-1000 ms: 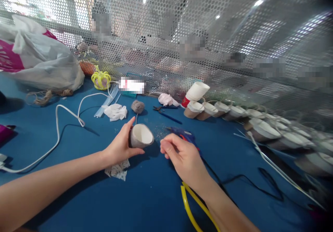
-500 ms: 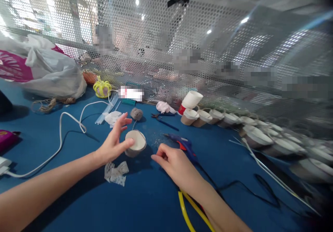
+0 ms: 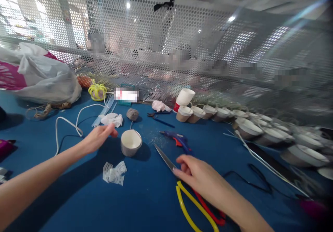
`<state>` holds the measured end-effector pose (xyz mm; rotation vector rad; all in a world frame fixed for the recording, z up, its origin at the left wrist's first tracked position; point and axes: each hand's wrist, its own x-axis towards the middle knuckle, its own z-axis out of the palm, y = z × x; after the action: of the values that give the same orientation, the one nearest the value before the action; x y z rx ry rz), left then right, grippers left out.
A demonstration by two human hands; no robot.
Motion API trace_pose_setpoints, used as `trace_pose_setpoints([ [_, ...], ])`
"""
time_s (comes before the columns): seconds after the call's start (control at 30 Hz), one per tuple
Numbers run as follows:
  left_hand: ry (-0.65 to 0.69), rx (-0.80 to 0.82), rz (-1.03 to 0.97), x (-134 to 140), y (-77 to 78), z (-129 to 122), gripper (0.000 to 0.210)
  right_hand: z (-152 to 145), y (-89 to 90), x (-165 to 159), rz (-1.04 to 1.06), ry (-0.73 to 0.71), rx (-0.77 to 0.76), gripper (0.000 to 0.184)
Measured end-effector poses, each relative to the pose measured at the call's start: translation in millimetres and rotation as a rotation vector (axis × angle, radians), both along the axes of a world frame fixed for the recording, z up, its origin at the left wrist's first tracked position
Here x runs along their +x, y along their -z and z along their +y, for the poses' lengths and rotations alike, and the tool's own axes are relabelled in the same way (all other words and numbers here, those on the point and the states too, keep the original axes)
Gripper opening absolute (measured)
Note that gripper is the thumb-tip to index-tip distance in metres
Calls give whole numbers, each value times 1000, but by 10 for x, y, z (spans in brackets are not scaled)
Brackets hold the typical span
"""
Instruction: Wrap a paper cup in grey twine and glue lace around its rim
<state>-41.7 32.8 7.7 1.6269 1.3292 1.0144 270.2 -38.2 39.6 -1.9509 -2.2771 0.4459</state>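
A paper cup, wound with grey yarn outside and white inside, stands upright on the blue table. My left hand is just left of it, apart from it, fingers bent together with nothing seen in them. A grey yarn ball lies behind the cup, a strand leading toward it. My right hand has thumb and fingers closed around the pivot area of the scissors, which have yellow and red handles. Their blades point toward the cup; the pivot is hidden. A crumpled whitish scrap lies in front of the cup.
A blue glue gun and pliers lie beyond the scissors. Rows of yarn-wrapped cups line the right. White tissue, a white cable and a plastic bag are left. A perforated metal screen stands behind.
My left hand has let go of the cup and drawn back left, its fingers now bent. My right hand has moved right and down to the scissors, uncovering their blades.
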Motion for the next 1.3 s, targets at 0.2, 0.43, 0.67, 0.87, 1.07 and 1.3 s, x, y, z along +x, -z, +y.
trace_pose_setpoints([
  [0.2,186,15,150,166,290,-57,98,-363,316,136,-294,49,36,47],
  [0.43,182,-53,-76,424,259,-85,79,-364,336,170,-246,52,37,43],
  [0.67,409,-589,-682,376,-36,-253,55,-273,469,203,-41,254,94,56],
  [0.87,427,-782,-873,354,-48,-199,54,-247,362,225,716,443,-99,47],
  [1.07,303,-797,-903,387,-102,-159,52,-247,166,74,919,248,-204,52],
  [1.3,412,-808,-1000,320,-45,-151,54,-97,206,-152,603,99,-108,73],
])
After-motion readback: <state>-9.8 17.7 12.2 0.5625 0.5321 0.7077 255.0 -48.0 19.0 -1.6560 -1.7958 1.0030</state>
